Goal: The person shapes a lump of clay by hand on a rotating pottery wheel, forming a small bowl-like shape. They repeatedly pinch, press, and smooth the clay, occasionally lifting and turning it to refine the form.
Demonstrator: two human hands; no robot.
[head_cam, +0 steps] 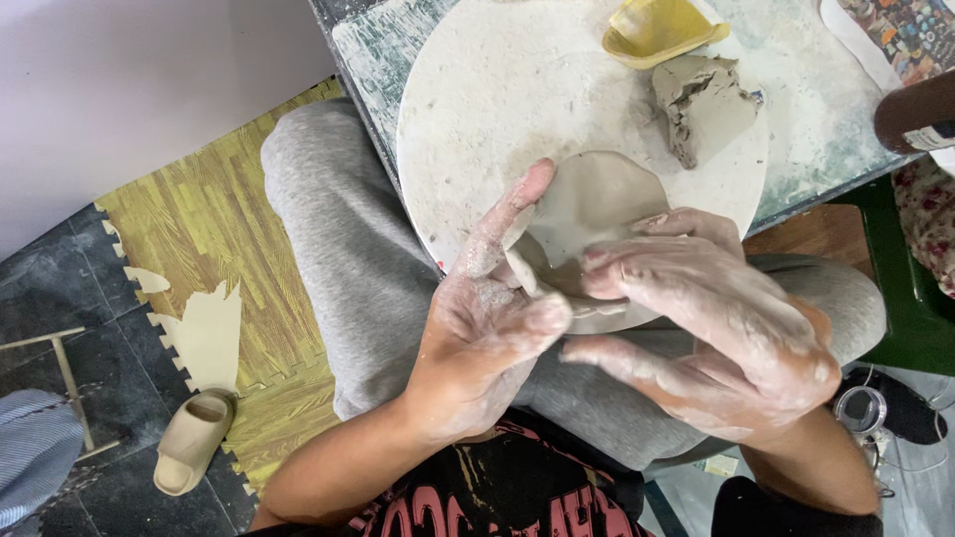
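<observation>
Pale wall (119,80), yellow foam mat (214,214), dark tiles (60,288)

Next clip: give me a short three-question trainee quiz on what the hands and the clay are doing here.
1. True or false: both hands touch the flat clay piece.
2. What lies nearest the yellow scraper on the round board? A) a grey clay lump B) a sandal C) a striped cloth
3. Which hand has a finger stretched along the flat piece's edge?

Key
1. True: the left hand and the right hand both pinch it at its near edge.
2. A: the clay lump sits just beside the scraper; the sandal is on the floor.
3. The left hand.
</observation>
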